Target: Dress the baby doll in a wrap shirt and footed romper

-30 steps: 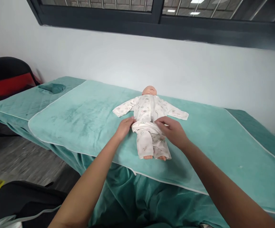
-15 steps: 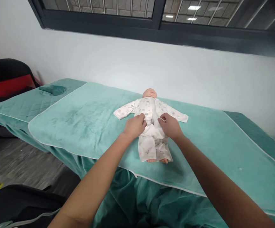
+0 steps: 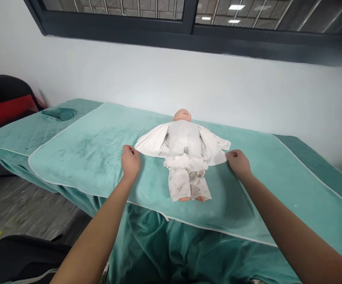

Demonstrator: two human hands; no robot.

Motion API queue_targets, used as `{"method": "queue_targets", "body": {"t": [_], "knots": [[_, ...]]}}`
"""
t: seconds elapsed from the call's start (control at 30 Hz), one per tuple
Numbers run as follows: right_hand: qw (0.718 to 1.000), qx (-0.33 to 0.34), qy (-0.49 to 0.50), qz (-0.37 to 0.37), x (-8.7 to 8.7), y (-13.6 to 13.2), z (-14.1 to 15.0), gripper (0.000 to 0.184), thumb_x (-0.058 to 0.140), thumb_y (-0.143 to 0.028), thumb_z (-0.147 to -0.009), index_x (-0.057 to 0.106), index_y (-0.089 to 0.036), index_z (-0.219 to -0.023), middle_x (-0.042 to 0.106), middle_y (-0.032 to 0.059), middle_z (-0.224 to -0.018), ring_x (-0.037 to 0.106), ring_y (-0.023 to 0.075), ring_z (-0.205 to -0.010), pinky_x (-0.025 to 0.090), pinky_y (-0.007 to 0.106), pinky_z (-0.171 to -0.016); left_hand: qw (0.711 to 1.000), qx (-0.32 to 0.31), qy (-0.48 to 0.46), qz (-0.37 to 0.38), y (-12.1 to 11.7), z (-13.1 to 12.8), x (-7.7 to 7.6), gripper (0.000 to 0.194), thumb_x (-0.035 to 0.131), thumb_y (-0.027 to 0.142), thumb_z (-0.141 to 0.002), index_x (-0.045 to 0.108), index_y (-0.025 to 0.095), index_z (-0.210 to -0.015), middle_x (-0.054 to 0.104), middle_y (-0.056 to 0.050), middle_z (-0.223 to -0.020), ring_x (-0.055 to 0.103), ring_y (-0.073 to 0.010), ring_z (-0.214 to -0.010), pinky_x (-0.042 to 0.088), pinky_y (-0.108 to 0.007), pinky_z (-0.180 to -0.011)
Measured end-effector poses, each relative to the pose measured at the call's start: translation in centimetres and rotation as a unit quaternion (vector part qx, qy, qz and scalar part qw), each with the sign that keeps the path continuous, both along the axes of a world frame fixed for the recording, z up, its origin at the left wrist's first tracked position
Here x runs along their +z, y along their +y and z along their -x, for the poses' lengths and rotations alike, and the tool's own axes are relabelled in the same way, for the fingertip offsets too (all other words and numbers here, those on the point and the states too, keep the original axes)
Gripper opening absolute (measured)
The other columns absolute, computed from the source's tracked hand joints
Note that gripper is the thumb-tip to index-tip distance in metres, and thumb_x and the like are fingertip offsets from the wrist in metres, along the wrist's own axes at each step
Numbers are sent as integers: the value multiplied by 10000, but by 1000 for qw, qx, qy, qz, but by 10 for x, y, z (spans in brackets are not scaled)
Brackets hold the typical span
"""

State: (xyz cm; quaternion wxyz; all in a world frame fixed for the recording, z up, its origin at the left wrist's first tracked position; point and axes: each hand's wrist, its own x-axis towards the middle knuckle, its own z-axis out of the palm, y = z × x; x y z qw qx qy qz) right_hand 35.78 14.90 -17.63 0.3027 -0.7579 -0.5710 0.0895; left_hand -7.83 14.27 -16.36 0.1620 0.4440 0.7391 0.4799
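Observation:
A baby doll (image 3: 183,115) lies on its back on the green bed, feet towards me. Its patterned baby shirt (image 3: 154,140) is spread open to both sides, baring a pale torso (image 3: 184,136). My left hand (image 3: 130,161) is closed at the tip of the shirt's left flap, pinching its edge. On the other side my right hand (image 3: 238,162) pinches the corner of the right flap. Patterned trousers (image 3: 179,185) cover the doll's legs, with their waistband bunched at the hips and the feet showing below.
The bed (image 3: 100,130) has a green plush cover with white piping and a face hole (image 3: 60,114) at the left end. A white wall and dark window frame (image 3: 159,35) stand behind. A black and red chair (image 3: 8,104) is at the left, a black bag-like object (image 3: 23,256) nearer.
Both hands have moved outward from the doll's middle, drawing the shirt flaps apart. The shirt front, closed over the torso before, now lies open. The view has shifted slightly.

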Motion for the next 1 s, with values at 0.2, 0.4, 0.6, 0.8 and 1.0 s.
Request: {"method": "queue_targets", "body": {"t": [0.2, 0.4, 0.6, 0.8, 1.0], "knots": [[985, 118, 87, -92, 22, -9, 73, 290, 522, -408, -860, 640, -203, -1028, 673, 92, -1056, 620, 214, -876, 489, 360, -844, 926, -177, 325, -79, -9, -14, -19, 286, 469, 210, -929, 588, 180, -1186, 633, -143, -1181, 573, -294, -1128, 447, -415, -944], [945, 293, 146, -21, 35, -27, 107, 220, 608, -435, -868, 665, -231, -809, 681, 39, -865, 601, 219, -824, 467, 358, -765, 856, -331, 388, -86, -12, -16, -24, 295, 418, 289, -998, 659, 215, -1154, 696, -87, -1095, 627, -242, -1003, 483, -380, -867], [894, 445, 49, -11, 44, -39, 85, 160, 637, -408, -887, 676, -274, -966, 683, 58, -1032, 589, 261, -1017, 468, 416, -897, 927, -333, 151, -80, -14, -28, -16, 276, 519, 389, -974, 678, 226, -1130, 711, -48, -1089, 650, -203, -970, 497, -341, -873], [901, 431, -32, 37, 60, -48, 94, 238, 694, -399, -842, 642, -266, -1031, 667, 47, -1005, 593, 231, -923, 483, 389, -824, 907, -406, -10, -110, -22, -65, 4, 266, 586, 353, -926, 712, 206, -1109, 640, -70, -1129, 611, -196, -1052, 487, -321, -925], [928, 367, -69, 1, 53, -55, 98, 163, 675, -342, -840, 548, -239, -845, 610, 22, -853, 564, 206, -791, 452, 347, -692, 878, -470, 63, -72, -36, -62, 14, 289, 616, 299, -898, 703, 216, -1161, 619, -74, -1074, 593, -217, -1035, 466, -369, -951]]}}
